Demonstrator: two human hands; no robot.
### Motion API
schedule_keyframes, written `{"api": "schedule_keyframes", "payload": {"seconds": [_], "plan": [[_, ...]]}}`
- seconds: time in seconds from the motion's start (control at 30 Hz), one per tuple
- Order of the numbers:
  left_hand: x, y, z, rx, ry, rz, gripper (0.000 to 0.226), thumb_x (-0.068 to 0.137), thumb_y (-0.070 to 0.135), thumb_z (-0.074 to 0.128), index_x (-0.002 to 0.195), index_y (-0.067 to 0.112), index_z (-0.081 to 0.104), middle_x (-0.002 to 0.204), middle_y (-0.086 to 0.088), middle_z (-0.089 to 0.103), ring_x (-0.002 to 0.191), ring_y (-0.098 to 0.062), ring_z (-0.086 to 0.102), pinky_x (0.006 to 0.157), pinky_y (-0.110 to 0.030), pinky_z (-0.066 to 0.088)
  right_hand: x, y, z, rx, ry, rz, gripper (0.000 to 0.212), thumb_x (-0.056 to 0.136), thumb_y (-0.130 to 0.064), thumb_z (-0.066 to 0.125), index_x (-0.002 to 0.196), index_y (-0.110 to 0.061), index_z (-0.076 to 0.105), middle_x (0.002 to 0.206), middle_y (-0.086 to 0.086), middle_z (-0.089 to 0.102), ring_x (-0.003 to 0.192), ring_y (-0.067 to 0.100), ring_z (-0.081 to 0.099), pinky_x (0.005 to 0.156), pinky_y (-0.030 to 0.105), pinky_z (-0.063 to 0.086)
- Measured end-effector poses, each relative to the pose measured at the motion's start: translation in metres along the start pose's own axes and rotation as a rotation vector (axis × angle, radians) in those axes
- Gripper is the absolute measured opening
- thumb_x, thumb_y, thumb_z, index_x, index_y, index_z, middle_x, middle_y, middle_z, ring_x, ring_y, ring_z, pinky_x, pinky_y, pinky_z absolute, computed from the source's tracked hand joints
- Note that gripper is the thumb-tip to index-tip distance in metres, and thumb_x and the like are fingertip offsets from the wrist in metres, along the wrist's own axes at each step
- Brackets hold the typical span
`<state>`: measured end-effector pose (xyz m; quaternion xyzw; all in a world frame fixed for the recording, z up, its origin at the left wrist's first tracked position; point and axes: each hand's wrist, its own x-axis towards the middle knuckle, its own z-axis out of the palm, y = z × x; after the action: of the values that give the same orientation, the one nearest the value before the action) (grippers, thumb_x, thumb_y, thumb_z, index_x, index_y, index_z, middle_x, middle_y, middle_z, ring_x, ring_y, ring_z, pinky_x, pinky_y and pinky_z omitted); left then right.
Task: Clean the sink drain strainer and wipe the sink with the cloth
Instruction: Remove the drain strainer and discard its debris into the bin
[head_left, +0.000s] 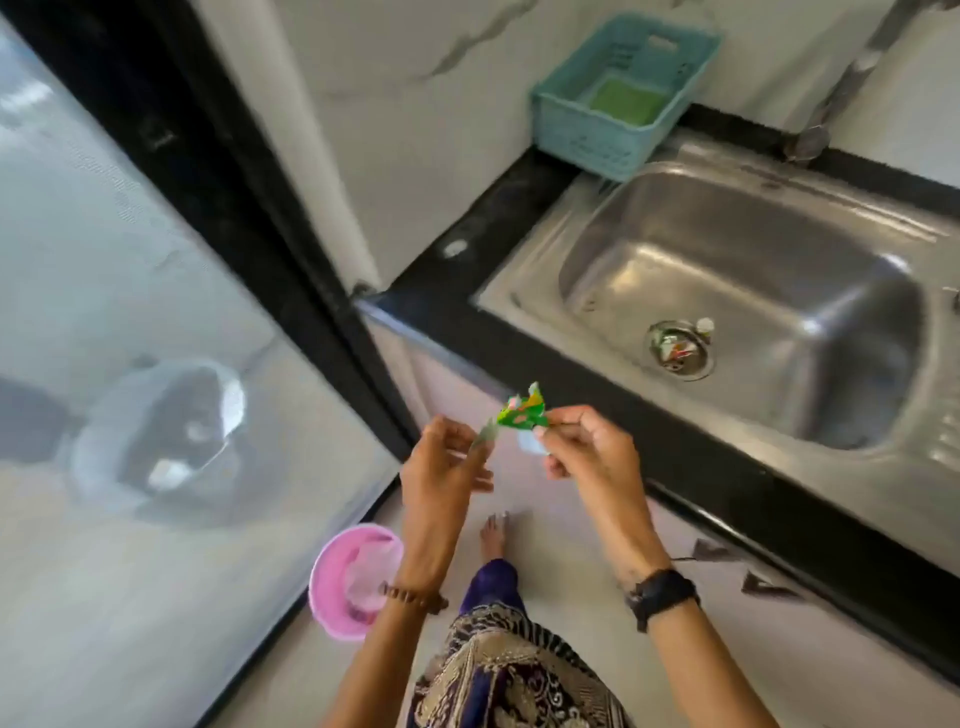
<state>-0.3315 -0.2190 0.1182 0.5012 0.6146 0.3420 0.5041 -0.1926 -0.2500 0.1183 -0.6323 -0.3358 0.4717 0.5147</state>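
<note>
A small kitchen corner with pale marble-look walls, a light floor and a dark-framed glass door (130, 322) on the left; a black stone table (524, 260) carries a steel sink (753, 291).

In front of the table edge both hands are raised close together. The right hand (587, 457) pinches a crumpled green scrap of wrapper (522, 413) between thumb and fingertips, the other fingers curled in. A pale bit shows under those fingers, too blurred to tell what it is. The left hand (447, 467) is closed in a narrow pinch on a thin pale-green strip (485, 439) that runs to the lower left end of the scrap; whether the strip is part of the scrap I cannot tell. A bead bracelet (413, 597) sits on the left wrist and a black watch (660, 595) on the right.

Below the hands are patterned purple clothing and a bare foot on the floor. Just left of the left forearm a pink bowl-shaped bin (348, 582) stands on the floor by the door frame.

Up and right of the hands, the drain strainer (678, 351) sits in the sink's floor with small coloured bits of rubbish in it, and a small pale object touches its rim. At the far left corner of the sink a teal plastic basket (618, 93) leans against the wall, with a green scrub pad (626, 101) inside. The tap (831, 98) rises at the back. No cloth can be made out.
</note>
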Motion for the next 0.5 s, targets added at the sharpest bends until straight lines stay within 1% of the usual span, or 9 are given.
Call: {"api": "schedule_keyframes", "payload": {"seconds": [0.07, 0.13, 0.2, 0.23, 0.3, 0.33, 0.37, 0.43, 0.5], "plan": [[-0.028, -0.037, -0.034, -0.054, 0.081, -0.096, 0.012, 0.083, 0.006, 0.064, 0.084, -0.001, 0.055, 0.078, -0.018, 0.063, 0.056, -0.018, 0.063, 0.051, -0.024, 0.054, -0.025, 0.020, 0.031, -0.056, -0.125, 0.049, 0.014, 0.083, -0.008, 0.064, 0.080, -0.022, 0.065, 0.066, -0.006, 0.067, 0.055, 0.003, 0.056, 0.054, 0.016, 0.049], [-0.050, -0.075, -0.065, -0.088, 0.178, -0.201, 0.011, 0.083, 0.006, 0.063, 0.085, -0.002, 0.056, 0.082, -0.020, 0.065, 0.063, -0.026, 0.066, 0.055, -0.028, 0.057, -0.043, 0.044, 0.067, -0.143, -0.254, 0.123, 0.018, 0.083, -0.006, 0.065, 0.079, -0.024, 0.063, 0.068, -0.006, 0.067, 0.056, 0.004, 0.059, 0.056, 0.019, 0.051], [-0.064, -0.111, -0.091, -0.095, 0.240, -0.280, 0.009, 0.083, 0.006, 0.062, 0.085, -0.001, 0.057, 0.084, -0.021, 0.067, 0.071, -0.031, 0.068, 0.063, -0.038, 0.058, -0.054, 0.072, 0.099, -0.215, -0.335, 0.195, 0.022, 0.082, -0.004, 0.065, 0.078, -0.025, 0.062, 0.070, -0.007, 0.067, 0.057, 0.005, 0.060, 0.057, 0.020, 0.053], [-0.069, -0.130, -0.103, -0.093, 0.263, -0.309, 0.009, 0.083, 0.005, 0.062, 0.084, -0.001, 0.057, 0.084, -0.021, 0.067, 0.073, -0.032, 0.068, 0.064, -0.039, 0.059, -0.058, 0.089, 0.116, -0.249, -0.370, 0.230, 0.021, 0.082, -0.003, 0.065, 0.077, -0.023, 0.063, 0.071, -0.005, 0.067, 0.056, 0.005, 0.061, 0.055, 0.018, 0.053], [-0.069, -0.172, -0.123, -0.082, 0.309, -0.380, 0.006, 0.081, 0.003, 0.062, 0.081, -0.001, 0.057, 0.083, -0.020, 0.067, 0.072, -0.031, 0.069, 0.059, -0.031, 0.058, -0.061, 0.128, 0.147, -0.332, -0.423, 0.277, 0.017, 0.082, -0.003, 0.065, 0.078, -0.020, 0.064, 0.074, -0.001, 0.068, 0.056, 0.004, 0.062, 0.053, 0.016, 0.052], [-0.064, -0.195, -0.130, -0.076, 0.325, -0.427, 0.004, 0.080, 0.001, 0.061, 0.079, 0.000, 0.058, 0.082, -0.020, 0.067, 0.073, -0.030, 0.069, 0.059, -0.030, 0.058, -0.060, 0.151, 0.161, -0.379, -0.444, 0.293, 0.015, 0.082, -0.004, 0.064, 0.080, -0.019, 0.065, 0.076, 0.000, 0.069, 0.059, 0.004, 0.064, 0.054, 0.017, 0.053], [-0.057, -0.215, -0.135, -0.074, 0.329, -0.476, 0.004, 0.077, 0.000, 0.062, 0.076, 0.002, 0.059, 0.081, -0.019, 0.067, 0.075, -0.031, 0.068, 0.063, -0.034, 0.059, -0.056, 0.173, 0.172, -0.425, -0.457, 0.306, 0.013, 0.082, -0.004, 0.063, 0.082, -0.017, 0.065, 0.079, 0.001, 0.069, 0.065, 0.009, 0.066, 0.057, 0.021, 0.055], [-0.037, -0.269, -0.139, -0.094, 0.318, -0.567, 0.006, 0.068, 0.005, 0.063, 0.067, 0.003, 0.058, 0.075, -0.019, 0.065, 0.076, -0.032, 0.065, 0.075, -0.050, 0.056, -0.041, 0.231, 0.200, -0.506, -0.469, 0.340, 0.013, 0.081, -0.002, 0.061, 0.085, -0.013, 0.066, 0.085, 0.007, 0.071, 0.079, 0.024, 0.068, 0.070, 0.035, 0.058], [-0.015, -0.331, -0.136, -0.126, 0.303, -0.649, 0.007, 0.057, 0.011, 0.058, 0.059, 0.004, 0.055, 0.070, -0.020, 0.062, 0.075, -0.030, 0.062, 0.081, -0.056, 0.052, -0.026, 0.296, 0.223, -0.562, -0.457, 0.372, 0.014, 0.078, 0.000, 0.059, 0.087, -0.007, 0.066, 0.091, 0.015, 0.072, 0.085, 0.032, 0.067, 0.077, 0.043, 0.056]]}}
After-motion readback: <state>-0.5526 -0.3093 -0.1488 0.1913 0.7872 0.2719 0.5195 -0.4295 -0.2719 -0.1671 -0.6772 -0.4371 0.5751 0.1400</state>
